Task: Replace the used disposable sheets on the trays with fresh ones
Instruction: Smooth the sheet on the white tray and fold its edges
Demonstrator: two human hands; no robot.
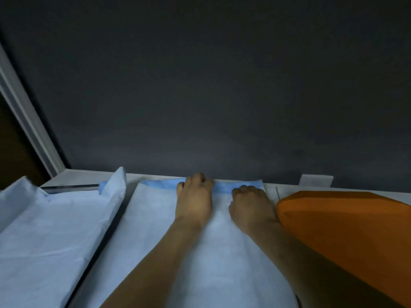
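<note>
Both hands work at the far end of the middle sheet, a pale blue disposable sheet that lies flat and runs from the near edge of the view to the back of the white worktop. Its far end is turned over into a darker blue fold lying along the foot of the dark wall.

The left hand rests back-up on the sheet, its fingers curled down over the fold. The right hand, just beside it, also has its fingers bent tight onto the fold. The fingertips of both are hidden.

To the left a second pale blue sheet lies rumpled, one corner standing up. A strip of metal tray rim shows at its far end. An orange object fills the right side, touching the right forearm. A small white plate sits against the wall behind it.
</note>
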